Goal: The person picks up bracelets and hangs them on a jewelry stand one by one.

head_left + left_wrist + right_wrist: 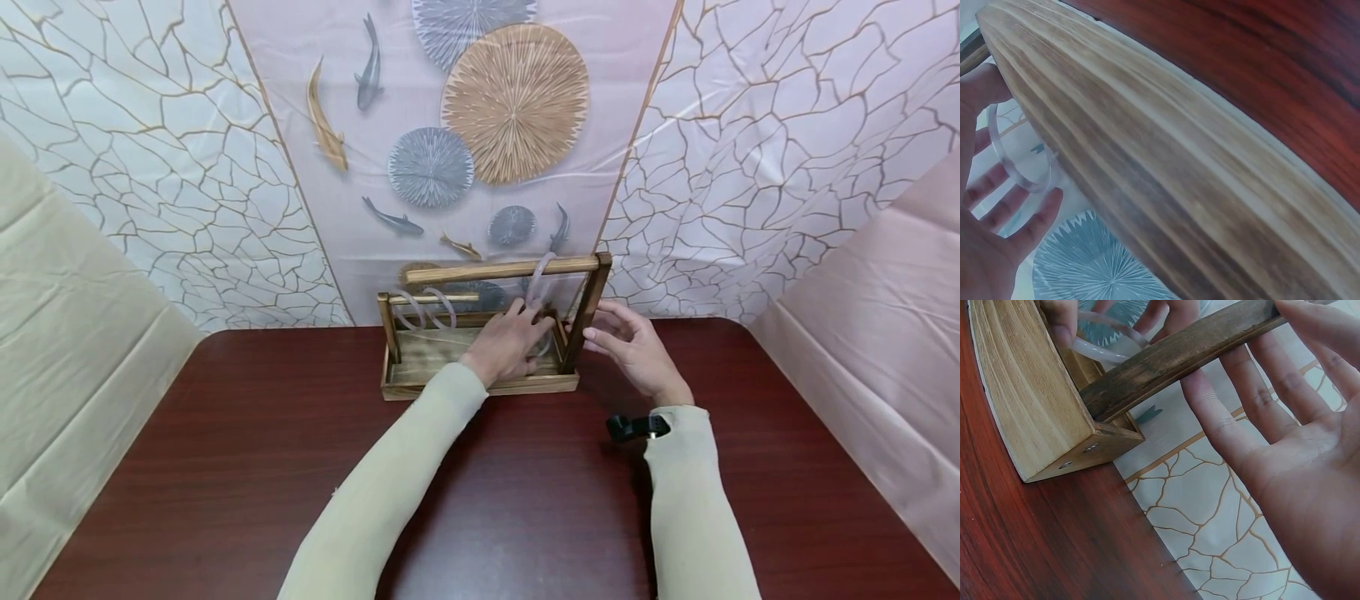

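A wooden bangle stand with a tray base, dark posts and two bars stands at the back of the table. One pale translucent bangle hangs on the high bar; two more bangles hang on the low bar. Over the tray's right part, my left hand holds a clear bangle between thumb and fingers. My right hand pinches the tall right post, thumb on one side and fingers on the other.
The dark red tabletop carries the stand near its back edge. A patterned cloth backdrop rises behind it. Beige cloth panels slope along the sides. A black strap device sits on the right wrist.
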The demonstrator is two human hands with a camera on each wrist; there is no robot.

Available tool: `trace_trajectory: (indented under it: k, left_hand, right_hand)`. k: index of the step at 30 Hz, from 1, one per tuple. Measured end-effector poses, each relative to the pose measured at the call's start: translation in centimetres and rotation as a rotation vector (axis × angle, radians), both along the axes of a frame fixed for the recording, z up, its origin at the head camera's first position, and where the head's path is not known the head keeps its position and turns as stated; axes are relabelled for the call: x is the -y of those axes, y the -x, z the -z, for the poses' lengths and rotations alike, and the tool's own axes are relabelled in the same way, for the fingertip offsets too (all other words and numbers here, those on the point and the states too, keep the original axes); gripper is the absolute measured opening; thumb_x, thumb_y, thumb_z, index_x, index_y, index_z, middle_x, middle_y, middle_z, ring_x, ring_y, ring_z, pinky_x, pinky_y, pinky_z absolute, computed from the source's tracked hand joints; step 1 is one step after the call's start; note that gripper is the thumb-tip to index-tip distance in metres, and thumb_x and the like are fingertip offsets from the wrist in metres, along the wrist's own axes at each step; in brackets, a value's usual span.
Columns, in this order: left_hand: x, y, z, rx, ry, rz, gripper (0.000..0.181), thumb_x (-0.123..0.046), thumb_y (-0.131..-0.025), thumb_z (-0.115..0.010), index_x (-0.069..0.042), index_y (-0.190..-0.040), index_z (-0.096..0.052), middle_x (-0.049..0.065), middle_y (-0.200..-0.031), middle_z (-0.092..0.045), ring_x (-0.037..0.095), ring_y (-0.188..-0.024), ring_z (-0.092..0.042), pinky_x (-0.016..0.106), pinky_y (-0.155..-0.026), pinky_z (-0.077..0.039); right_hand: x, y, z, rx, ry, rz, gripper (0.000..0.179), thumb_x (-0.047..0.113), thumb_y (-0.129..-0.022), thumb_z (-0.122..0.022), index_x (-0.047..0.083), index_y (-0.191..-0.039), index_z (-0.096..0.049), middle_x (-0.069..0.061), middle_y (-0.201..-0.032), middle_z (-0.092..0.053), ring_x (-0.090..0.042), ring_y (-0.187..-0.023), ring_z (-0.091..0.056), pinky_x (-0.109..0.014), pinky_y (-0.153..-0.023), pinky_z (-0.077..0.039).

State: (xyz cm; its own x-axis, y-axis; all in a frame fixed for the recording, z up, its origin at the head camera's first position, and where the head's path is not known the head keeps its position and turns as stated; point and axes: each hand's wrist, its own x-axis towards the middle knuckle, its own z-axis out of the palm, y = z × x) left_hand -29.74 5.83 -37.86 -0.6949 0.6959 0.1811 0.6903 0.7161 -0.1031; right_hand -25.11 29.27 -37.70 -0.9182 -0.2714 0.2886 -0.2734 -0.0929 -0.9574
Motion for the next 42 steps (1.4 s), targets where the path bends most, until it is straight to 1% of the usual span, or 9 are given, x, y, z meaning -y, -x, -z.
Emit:
trace_trajectory:
  k: [5,14,19,24,28,32,39,42]
  left_hand:
    - [0.3,-0.2,-0.1,-0.037,-0.003,0.005,0.067,-0.039,-0.09,-0.075,-0.025,-0.149,-0.047,0.007,-0.155,-0.046,0.026,-0.13,-0.046,0.036,-0.088,-0.056]
    - [0.7,-0.5,-0.3,-0.1,-0.022,0.039,0.064,-0.038,-0.087,-0.077,-0.024,-0.144,-0.05,0.006,-0.151,-0.05,0.026,-0.124,-0.048,0.036,-0.082,-0.056]
    - [1.0,-0.7,-0.2,-0.131,-0.006,0.052,0.065,-0.039,-0.086,-0.077,-0.024,-0.144,-0.051,0.005,-0.152,-0.05,0.025,-0.122,-0.05,0.034,-0.08,-0.056]
    - [1.4,-1.0,-0.2,-0.14,0.011,0.059,0.065,-0.037,-0.087,-0.074,-0.023,-0.146,-0.051,0.003,-0.146,-0.051,0.023,-0.12,-0.049,0.033,-0.079,-0.055]
    - [1.6,-1.3,-0.3,-0.141,0.009,0.069,0.065,-0.037,-0.087,-0.074,-0.024,-0.146,-0.049,0.004,-0.149,-0.048,0.023,-0.119,-0.048,0.033,-0.078,-0.055]
    - [2.0,-1.7,-0.3,-0.145,-0.002,0.07,0.064,-0.037,-0.087,-0.075,-0.025,-0.145,-0.048,0.004,-0.153,-0.044,0.023,-0.122,-0.047,0.034,-0.081,-0.057]
    - [2.6,-2.2,0.1,-0.174,-0.016,0.066,0.061,-0.036,-0.087,-0.074,-0.024,-0.143,-0.051,0.005,-0.15,-0.046,0.025,-0.126,-0.048,0.035,-0.082,-0.058]
    - [2.6,-2.5,0.0,-0.188,-0.034,0.071,0.06,-0.035,-0.087,-0.076,-0.025,-0.141,-0.051,0.005,-0.15,-0.047,0.025,-0.128,-0.048,0.035,-0.083,-0.058]
  right_hand:
    - [0.0,-0.1,-0.1,0.008,-0.005,0.008,0.04,0.0,-0.098,-0.063,0.01,-0.136,-0.056,0.003,-0.121,-0.067,-0.009,-0.109,-0.066,-0.029,-0.091,-0.06]
    - [0.0,0.0,0.0,-0.001,-0.005,0.0,0.04,-0.001,-0.098,-0.063,0.01,-0.136,-0.056,0.004,-0.121,-0.068,-0.008,-0.109,-0.067,-0.029,-0.09,-0.06]
    - [0.0,0.2,0.1,-0.003,-0.006,0.001,0.04,0.0,-0.098,-0.063,0.011,-0.136,-0.057,0.004,-0.121,-0.068,-0.008,-0.109,-0.067,-0.029,-0.09,-0.06]
    - [0.0,0.1,0.1,0.002,0.022,-0.003,0.038,-0.003,-0.098,-0.063,0.013,-0.132,-0.058,0.004,-0.117,-0.068,-0.008,-0.105,-0.068,-0.03,-0.089,-0.06]
    - [-0.1,0.1,0.2,0.004,0.013,0.007,0.038,-0.001,-0.098,-0.063,0.013,-0.132,-0.058,0.003,-0.118,-0.068,-0.009,-0.106,-0.067,-0.03,-0.09,-0.06]
    - [-0.1,0.2,0.2,0.004,0.002,0.01,0.037,-0.001,-0.098,-0.063,0.012,-0.133,-0.057,0.003,-0.118,-0.068,-0.009,-0.106,-0.066,-0.03,-0.091,-0.06]
    - [-0.1,0.1,0.3,0.01,0.005,0.012,0.037,-0.001,-0.098,-0.064,0.012,-0.132,-0.058,0.002,-0.119,-0.067,-0.009,-0.107,-0.067,-0.03,-0.091,-0.06]
    - [-0.1,0.2,0.2,0.005,0.007,0.005,0.038,-0.001,-0.098,-0.063,0.011,-0.134,-0.059,0.002,-0.12,-0.067,-0.009,-0.108,-0.066,-0.029,-0.091,-0.06]
